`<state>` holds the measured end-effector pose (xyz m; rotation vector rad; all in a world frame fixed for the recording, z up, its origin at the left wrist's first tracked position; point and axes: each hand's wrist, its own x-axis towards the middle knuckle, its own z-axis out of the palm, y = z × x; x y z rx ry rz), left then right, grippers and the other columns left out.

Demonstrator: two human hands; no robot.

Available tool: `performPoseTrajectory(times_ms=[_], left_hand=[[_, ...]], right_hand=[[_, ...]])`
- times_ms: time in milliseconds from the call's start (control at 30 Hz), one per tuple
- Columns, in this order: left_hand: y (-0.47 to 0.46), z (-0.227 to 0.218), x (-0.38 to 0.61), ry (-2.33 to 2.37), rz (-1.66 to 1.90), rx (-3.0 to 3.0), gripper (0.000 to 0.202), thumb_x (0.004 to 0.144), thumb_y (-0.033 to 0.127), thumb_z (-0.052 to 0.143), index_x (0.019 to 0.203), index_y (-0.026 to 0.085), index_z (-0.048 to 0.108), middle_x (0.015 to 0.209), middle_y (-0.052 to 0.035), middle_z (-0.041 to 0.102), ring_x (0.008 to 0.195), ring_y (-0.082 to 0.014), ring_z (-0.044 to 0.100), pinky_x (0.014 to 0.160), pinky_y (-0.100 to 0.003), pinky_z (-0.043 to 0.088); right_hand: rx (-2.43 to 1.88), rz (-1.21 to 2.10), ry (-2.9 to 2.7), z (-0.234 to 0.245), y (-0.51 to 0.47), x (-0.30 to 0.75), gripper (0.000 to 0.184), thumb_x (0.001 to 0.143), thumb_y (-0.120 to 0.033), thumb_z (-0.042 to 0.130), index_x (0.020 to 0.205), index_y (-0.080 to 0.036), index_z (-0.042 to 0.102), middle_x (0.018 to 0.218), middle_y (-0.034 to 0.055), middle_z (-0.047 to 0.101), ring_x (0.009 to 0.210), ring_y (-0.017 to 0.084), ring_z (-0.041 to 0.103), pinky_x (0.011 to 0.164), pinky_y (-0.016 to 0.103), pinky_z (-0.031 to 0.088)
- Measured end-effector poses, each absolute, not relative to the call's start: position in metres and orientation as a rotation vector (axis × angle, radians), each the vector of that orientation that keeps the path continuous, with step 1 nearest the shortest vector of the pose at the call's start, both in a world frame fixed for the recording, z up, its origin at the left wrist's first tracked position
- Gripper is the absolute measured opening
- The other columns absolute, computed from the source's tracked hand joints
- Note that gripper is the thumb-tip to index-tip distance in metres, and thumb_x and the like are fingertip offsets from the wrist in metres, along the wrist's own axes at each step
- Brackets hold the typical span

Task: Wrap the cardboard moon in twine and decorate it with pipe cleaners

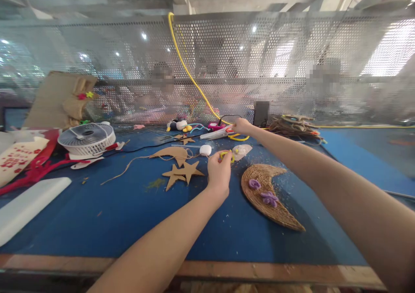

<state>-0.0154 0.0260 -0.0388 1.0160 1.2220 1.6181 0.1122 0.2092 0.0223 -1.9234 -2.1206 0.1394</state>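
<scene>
My left hand (219, 172) is closed in a pinch on a yellow fuzzy pipe-cleaner loop (227, 155) above the table. Farther back, my right hand (242, 126) reaches across, its fingers closed at the orange part of a whitish glue gun (215, 133). Below the two hands lies a rope-wrapped crescent moon (259, 178); a purple coil (254, 184) and a purple flower (269, 199) sit on it. Between my hands is a small pale pad (241, 151) with a clear lump and a yellow bit on it.
Cardboard stars (188, 171) and a cardboard crescent (173, 153) with twine lie left of my hands. A white fan (87, 139), a white block (32, 206) and red fuzzy strips (39, 169) are farther left. Bundled twine (292, 126) sits at back right, before a perforated metal screen (220, 50).
</scene>
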Motion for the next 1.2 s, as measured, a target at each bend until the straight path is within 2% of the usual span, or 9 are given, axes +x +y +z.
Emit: performPoseTrajectory(times_ms=[100, 233, 400, 467, 567, 667, 800, 933, 1200], left_hand=[[0.025, -0.038, -0.014, 1.226, 1.633, 1.06, 0.015, 0.073, 0.033, 0.073, 0.08, 0.019, 0.074, 0.075, -0.0024, 0.064, 0.071, -0.0164, 0.055, 0.068, -0.027, 0.043], [0.024, -0.036, -0.014, 1.208, 1.653, 1.228, 0.013, 0.073, 0.032, 0.078, 0.082, 0.023, 0.078, 0.087, -0.005, 0.067, 0.085, -0.02, 0.057, 0.078, -0.03, 0.046], [0.024, -0.03, -0.019, 1.225, 1.666, 1.724, 0.014, 0.08, 0.034, 0.077, 0.093, 0.029, 0.08, 0.112, -0.0069, 0.058, 0.105, -0.0225, 0.055, 0.085, -0.034, 0.048], [0.02, -0.027, -0.019, 1.205, 1.677, 1.948, 0.012, 0.08, 0.03, 0.078, 0.092, 0.032, 0.08, 0.117, -0.0057, 0.056, 0.108, -0.0229, 0.052, 0.093, -0.039, 0.046], [0.01, -0.022, -0.016, 1.116, 1.608, 2.262, 0.013, 0.081, 0.027, 0.077, 0.09, 0.037, 0.08, 0.126, -0.0031, 0.054, 0.11, -0.0233, 0.049, 0.099, -0.043, 0.043], [-0.003, -0.018, -0.009, 1.077, 1.515, 2.403, 0.014, 0.082, 0.028, 0.076, 0.093, 0.037, 0.079, 0.135, -0.0016, 0.05, 0.115, -0.0246, 0.047, 0.1, -0.044, 0.043], [-0.011, -0.018, -0.002, 1.174, 1.482, 2.282, 0.046, 0.075, 0.033, 0.081, 0.119, 0.032, 0.068, 0.139, -0.0071, 0.046, 0.123, -0.0272, 0.046, 0.106, -0.046, 0.039], [-0.009, -0.022, 0.001, 1.238, 1.351, 2.022, 0.017, 0.086, 0.037, 0.067, 0.093, 0.025, 0.075, 0.13, -0.0084, 0.057, 0.125, -0.029, 0.048, 0.105, -0.048, 0.041], [-0.009, -0.021, 0.001, 1.321, 1.4, 2.059, 0.011, 0.084, 0.031, 0.069, 0.078, 0.027, 0.077, 0.127, -0.0032, 0.06, 0.114, -0.0262, 0.049, 0.105, -0.048, 0.038]], right_hand=[[-1.779, 0.328, -2.291, 0.027, 0.179, 0.13, 0.03, 0.09, -0.036, 0.065, 0.11, -0.013, 0.067, 0.113, 0.0046, 0.067, 0.102, 0.026, 0.064, 0.088, 0.04, 0.054], [-1.556, 0.515, -2.313, 0.025, 0.136, 0.152, 0.014, 0.076, -0.011, 0.07, 0.086, -0.018, 0.077, 0.094, 0.002, 0.076, 0.098, 0.022, 0.066, 0.091, 0.029, 0.049], [-1.45, 0.872, -2.091, 0.022, 0.07, 0.171, 0.035, 0.093, -0.044, 0.053, 0.094, -0.019, 0.078, 0.091, 0.0086, 0.077, 0.079, 0.019, 0.069, 0.069, 0.029, 0.055], [-1.288, 1.528, -1.68, 0.018, 0.042, 0.175, 0.043, 0.091, -0.054, 0.056, 0.095, -0.018, 0.077, 0.095, 0.0117, 0.077, 0.082, 0.019, 0.069, 0.071, 0.03, 0.056], [-1.082, 1.792, -1.239, 0.008, 0.009, 0.182, 0.023, 0.082, -0.042, 0.074, 0.088, -0.02, 0.077, 0.09, 0.0059, 0.075, 0.074, 0.013, 0.065, 0.068, 0.025, 0.054], [-0.993, 1.81, -1.117, -0.003, -0.006, 0.19, 0.019, 0.074, -0.034, 0.082, 0.087, -0.021, 0.077, 0.084, 0.0025, 0.073, 0.072, 0.011, 0.063, 0.069, 0.024, 0.052], [-0.982, 1.667, -1.116, -0.01, -0.011, 0.196, 0.021, 0.069, -0.036, 0.085, 0.082, -0.021, 0.078, 0.08, 0.0013, 0.071, 0.069, 0.01, 0.059, 0.072, 0.026, 0.05], [-0.989, 1.46, -1.213, -0.011, -0.014, 0.193, 0.022, 0.064, -0.039, 0.086, 0.075, -0.022, 0.078, 0.075, 0.0012, 0.069, 0.068, 0.011, 0.056, 0.07, 0.029, 0.047], [-1.06, 1.176, -1.356, -0.018, -0.014, 0.193, 0.024, 0.069, -0.044, 0.081, 0.081, -0.023, 0.08, 0.084, 0.0058, 0.074, 0.067, 0.015, 0.058, 0.067, 0.033, 0.047]])
